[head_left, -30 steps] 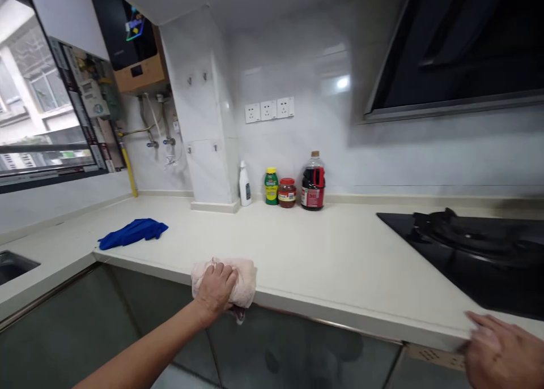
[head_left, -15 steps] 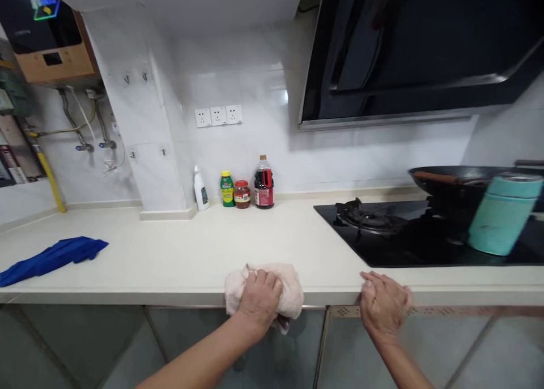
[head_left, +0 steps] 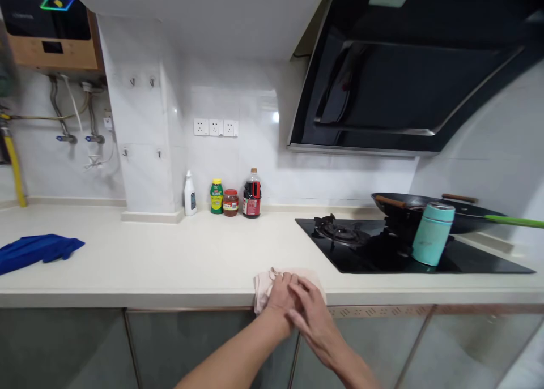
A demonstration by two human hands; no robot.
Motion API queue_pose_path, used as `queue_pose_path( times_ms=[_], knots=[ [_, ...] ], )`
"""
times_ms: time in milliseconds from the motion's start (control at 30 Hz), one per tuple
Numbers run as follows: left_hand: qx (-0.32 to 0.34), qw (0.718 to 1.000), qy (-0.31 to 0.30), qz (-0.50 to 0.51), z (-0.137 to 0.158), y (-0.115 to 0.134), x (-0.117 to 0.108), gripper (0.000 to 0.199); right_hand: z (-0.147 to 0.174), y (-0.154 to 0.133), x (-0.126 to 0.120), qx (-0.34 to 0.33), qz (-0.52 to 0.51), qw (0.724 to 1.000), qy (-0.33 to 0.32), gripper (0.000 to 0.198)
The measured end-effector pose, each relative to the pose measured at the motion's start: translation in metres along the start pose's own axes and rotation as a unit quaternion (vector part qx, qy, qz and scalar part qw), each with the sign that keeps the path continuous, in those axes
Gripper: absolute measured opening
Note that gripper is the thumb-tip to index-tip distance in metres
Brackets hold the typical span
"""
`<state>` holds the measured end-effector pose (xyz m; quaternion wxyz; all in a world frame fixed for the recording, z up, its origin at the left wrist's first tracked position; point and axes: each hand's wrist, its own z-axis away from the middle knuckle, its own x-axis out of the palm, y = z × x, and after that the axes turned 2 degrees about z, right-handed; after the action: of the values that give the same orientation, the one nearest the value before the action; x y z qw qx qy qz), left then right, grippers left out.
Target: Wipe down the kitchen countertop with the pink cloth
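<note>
My left hand [head_left: 280,294] is closed on a pale pink cloth [head_left: 263,288] at the front edge of the white countertop [head_left: 170,264]. The cloth lies bunched and hangs partly over the edge. My right hand [head_left: 314,316] is right beside the left one, its fingers stretched toward and overlapping the back of that hand. I cannot tell whether the right fingertips also touch the cloth, part of which is hidden under both hands.
A black gas hob [head_left: 382,253] carries a teal flask [head_left: 433,236] and a wok [head_left: 467,216]. Against the wall stand a white bottle [head_left: 190,195], a green bottle [head_left: 216,196], a jar [head_left: 230,203] and a dark sauce bottle [head_left: 252,196]. A blue cloth [head_left: 40,250] lies left; a range hood [head_left: 382,77] hangs above.
My right hand has left the counter edge below the hob and come left to my left hand. The left hand and cloth have shifted right along the edge. The view has turned slightly.
</note>
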<state>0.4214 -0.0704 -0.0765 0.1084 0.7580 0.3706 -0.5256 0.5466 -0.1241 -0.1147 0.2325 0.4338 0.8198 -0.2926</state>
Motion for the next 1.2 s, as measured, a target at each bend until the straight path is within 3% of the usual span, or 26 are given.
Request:
queue_pose_path(
  times_ms=[133,200,333,433,500,667,867,1033,1200],
  knots=[
    [0.044,0.998,-0.012,0.05,0.029,-0.036,-0.022,0.049,-0.006,-0.015,0.016,-0.035,0.024,0.999,-0.021,0.071],
    [0.06,0.988,-0.002,0.144,0.051,-0.066,-0.039,0.064,-0.015,-0.015,0.018,-0.039,0.059,0.996,-0.047,0.076],
    [-0.055,0.986,0.034,0.154,0.091,-0.143,-0.059,0.038,-0.044,-0.04,0.021,-0.006,0.162,0.98,-0.117,0.099],
    [-0.15,0.985,0.026,0.086,0.104,-0.195,-0.053,0.038,-0.07,-0.076,0.039,0.021,0.199,0.966,-0.163,0.103],
    [-0.195,0.978,0.008,0.073,0.104,-0.218,-0.042,0.04,-0.084,-0.098,0.059,-0.006,0.2,0.962,-0.185,0.099],
    [-0.223,0.968,-0.005,0.118,0.101,-0.237,-0.024,0.05,-0.085,-0.117,0.1,-0.09,0.186,0.974,-0.089,0.093],
    [-0.232,0.962,-0.012,0.143,0.102,-0.244,-0.025,0.05,-0.063,-0.077,0.096,-0.177,0.184,0.966,0.029,0.045],
    [-0.27,0.949,-0.01,0.16,0.102,-0.248,-0.025,0.048,-0.046,-0.009,0.066,-0.188,0.193,0.961,0.065,0.053],
    [-0.281,0.948,-0.007,0.146,0.104,-0.254,-0.018,0.047,-0.019,0.071,0.01,-0.18,0.188,0.963,0.075,0.07]
  ],
)
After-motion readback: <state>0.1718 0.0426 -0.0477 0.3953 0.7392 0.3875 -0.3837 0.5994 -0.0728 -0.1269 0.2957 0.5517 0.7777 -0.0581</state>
